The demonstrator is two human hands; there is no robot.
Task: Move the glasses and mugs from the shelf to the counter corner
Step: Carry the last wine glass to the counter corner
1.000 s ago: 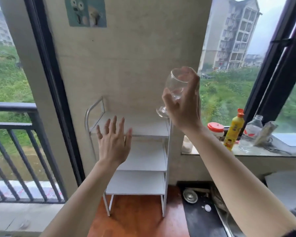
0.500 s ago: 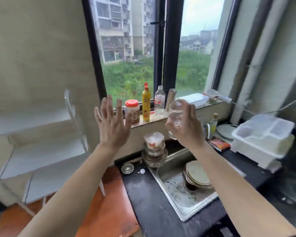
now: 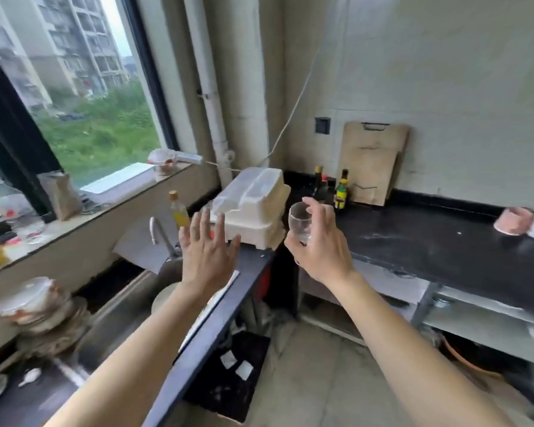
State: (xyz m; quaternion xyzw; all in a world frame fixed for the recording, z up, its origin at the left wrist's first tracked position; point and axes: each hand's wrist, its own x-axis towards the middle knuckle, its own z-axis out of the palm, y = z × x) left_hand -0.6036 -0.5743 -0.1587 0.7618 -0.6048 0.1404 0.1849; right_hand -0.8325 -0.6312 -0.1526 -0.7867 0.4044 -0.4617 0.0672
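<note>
Fingers of the right hand (image 3: 319, 251) curl around a clear glass (image 3: 299, 221), holding it rim upward in the air by the near edge of the black counter (image 3: 429, 241), short of the corner where dark bottles (image 3: 341, 192) stand beside a leaning cutting board (image 3: 373, 161). The left hand (image 3: 208, 254) holds nothing, its fingers straight and spread, raised just before a white plastic container (image 3: 253, 204).

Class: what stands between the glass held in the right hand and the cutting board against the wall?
Head view: small dark bottles on the black counter stand between the glass and the cutting board.
</note>
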